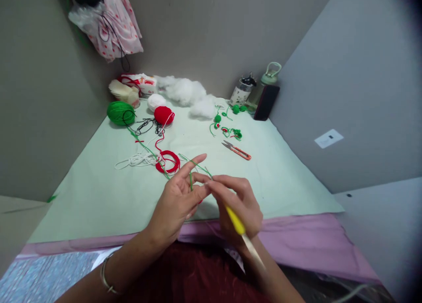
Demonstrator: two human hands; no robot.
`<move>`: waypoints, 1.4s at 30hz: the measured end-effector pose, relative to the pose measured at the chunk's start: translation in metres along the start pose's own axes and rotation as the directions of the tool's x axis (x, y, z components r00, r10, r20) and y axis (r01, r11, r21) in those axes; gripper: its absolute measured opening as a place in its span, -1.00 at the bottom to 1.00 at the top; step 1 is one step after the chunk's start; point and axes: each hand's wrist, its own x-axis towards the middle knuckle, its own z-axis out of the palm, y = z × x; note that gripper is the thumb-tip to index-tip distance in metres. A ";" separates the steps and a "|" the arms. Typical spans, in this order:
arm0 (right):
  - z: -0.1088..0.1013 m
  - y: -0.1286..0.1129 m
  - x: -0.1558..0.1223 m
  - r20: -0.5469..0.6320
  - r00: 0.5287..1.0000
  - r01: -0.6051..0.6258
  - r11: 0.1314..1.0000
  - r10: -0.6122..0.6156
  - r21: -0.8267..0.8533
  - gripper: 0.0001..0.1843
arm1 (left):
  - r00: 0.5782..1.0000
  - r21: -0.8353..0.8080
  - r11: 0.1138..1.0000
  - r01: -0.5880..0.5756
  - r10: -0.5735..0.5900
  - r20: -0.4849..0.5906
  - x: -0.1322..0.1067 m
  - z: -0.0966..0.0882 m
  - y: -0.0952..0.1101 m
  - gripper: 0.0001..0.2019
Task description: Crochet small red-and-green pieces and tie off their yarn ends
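My left hand (pixel 180 197) is raised over the pale green cloth (pixel 280 171), index finger stretched out, with a green yarn strand (pixel 158 160) running over it and the other fingers pinching the strand. My right hand (pixel 239 202) is closed on a crochet hook (pixel 239 228) with a yellow grip, its tip meeting the left fingertips. The strand trails back left to a green yarn ball (pixel 120 113). A small red bit shows under the left fingers, too hidden to name.
On the cloth lie a red yarn ball (pixel 164 114), a white yarn ball (pixel 156 101), loose red and white yarn (pixel 168 161), orange-handled snips (pixel 238 150), small green crocheted pieces (pixel 231 131), white stuffing (pixel 186 92), two bottles (pixel 260 89) and a dark phone (pixel 266 101). Walls close in on all sides.
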 end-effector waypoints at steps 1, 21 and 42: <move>-0.001 0.000 0.000 0.006 1.000 0.031 0.999 -0.031 -0.044 -0.61 | 0.998 -0.042 0.998 0.051 -0.050 0.032 0.001 -0.002 0.001 -0.32; -0.005 0.005 0.013 0.131 0.842 -0.476 0.607 0.523 0.636 -0.77 | 0.997 0.033 0.999 -0.042 0.040 0.060 -0.002 -0.006 0.003 -0.61; -0.008 0.004 -0.002 0.101 0.976 0.210 0.956 -0.193 -0.204 -0.62 | 0.996 -0.016 0.998 0.057 -0.056 0.062 -0.002 -0.003 0.002 -0.38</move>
